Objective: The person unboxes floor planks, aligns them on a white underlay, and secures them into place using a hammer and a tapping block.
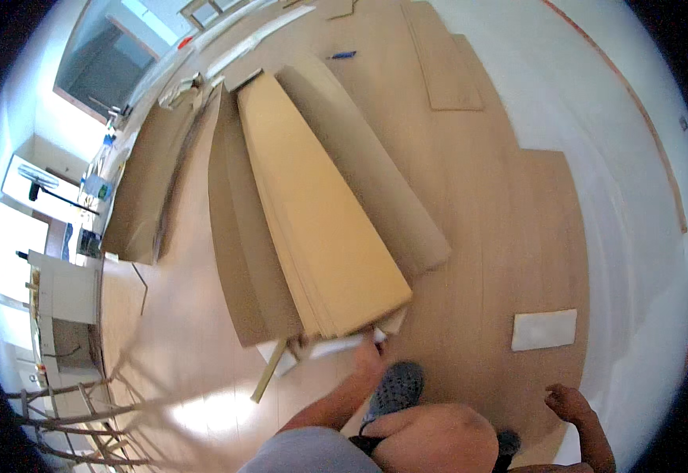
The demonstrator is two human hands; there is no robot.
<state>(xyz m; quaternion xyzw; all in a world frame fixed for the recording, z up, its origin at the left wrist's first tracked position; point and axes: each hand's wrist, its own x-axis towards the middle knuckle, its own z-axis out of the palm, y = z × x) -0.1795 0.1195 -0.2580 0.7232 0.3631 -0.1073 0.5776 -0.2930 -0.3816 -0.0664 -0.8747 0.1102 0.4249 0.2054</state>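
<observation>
A long stack of tan boards (320, 197) lies in an opened cardboard carton, its near end toward me. Brown carton flaps spread out on both sides, the left flap (241, 213) and the right flap (368, 165). My left hand (370, 359) reaches down to the near end of the stack, by a white piece (344, 344) under it. Its fingers are blurred and partly hidden at that edge, so their grip does not show. Out to the right, my right hand (568, 403) hangs above the floor, fingers loosely bent and a little apart, nothing in it.
Wood planks cover the floor, with a stepped edge against white sheeting (628, 260) on the right. A white rectangular piece (544, 329) lies right of my shoe (395, 390). Further off are a blue cutter (342, 55), loose planks (442, 71), another cardboard piece (147, 181) and a fan (40, 185).
</observation>
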